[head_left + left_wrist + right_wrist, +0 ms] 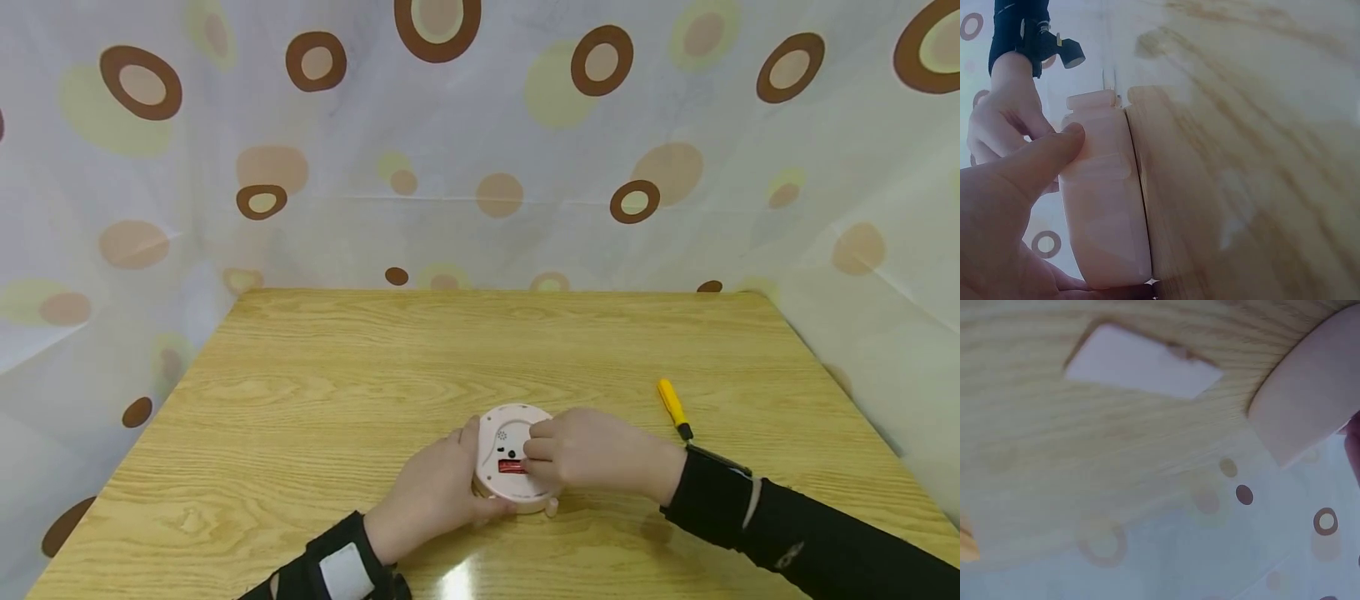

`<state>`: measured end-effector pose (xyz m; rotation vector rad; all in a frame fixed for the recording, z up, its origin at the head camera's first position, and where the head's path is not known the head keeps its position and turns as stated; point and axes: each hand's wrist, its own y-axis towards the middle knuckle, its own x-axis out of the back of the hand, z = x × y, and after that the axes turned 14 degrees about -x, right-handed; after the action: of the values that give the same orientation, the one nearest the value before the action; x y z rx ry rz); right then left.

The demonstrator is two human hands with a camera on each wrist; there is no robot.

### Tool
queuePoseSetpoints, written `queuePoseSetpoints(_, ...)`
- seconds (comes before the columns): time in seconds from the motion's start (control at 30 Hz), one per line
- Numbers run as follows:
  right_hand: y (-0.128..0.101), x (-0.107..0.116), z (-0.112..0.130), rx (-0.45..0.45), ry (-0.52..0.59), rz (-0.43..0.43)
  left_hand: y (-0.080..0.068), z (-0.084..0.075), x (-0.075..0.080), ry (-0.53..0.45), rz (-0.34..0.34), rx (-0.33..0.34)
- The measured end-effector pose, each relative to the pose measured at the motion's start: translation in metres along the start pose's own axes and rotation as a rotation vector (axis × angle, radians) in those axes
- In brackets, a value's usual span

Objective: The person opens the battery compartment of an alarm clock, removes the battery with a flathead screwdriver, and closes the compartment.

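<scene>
Behind the grip, we see a spotted backdrop of pale sheeting; under and around it, we see a wood-grain table, shiny in front of the hands; to the right of the grip, a black sleeve comes in with a strap at the wrist; the left hand grasps a round pink device by its near-left edge, thumb on the side wall; the right hand has its fingers bent over the device's right half, and we cannot tell whether they pinch anything; the device is on the table between the hands, its back facing up; beyond the right wrist lies a yellow-handled tool, its lower end hidden; the right wrist view shows us a flat pale piece near the device; just beside the right fingertips, we see a red cylinder in a slot.
</scene>
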<state>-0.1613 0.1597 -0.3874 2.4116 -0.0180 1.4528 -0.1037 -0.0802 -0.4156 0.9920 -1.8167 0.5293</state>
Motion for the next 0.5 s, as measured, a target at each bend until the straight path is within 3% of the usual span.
queuePoseSetpoints(0.3,0.0036,-0.0023,-0.0057,0.149,-0.046,-0.063,0.0003,0.0006,-0.0007,-0.001,-0.002,-0.014)
queuePoseSetpoints(0.5,0.0028,-0.0073,-0.0080,0.202,-0.104,-0.104,-0.0002,0.0016,-0.0005,-0.008,0.011,-0.007)
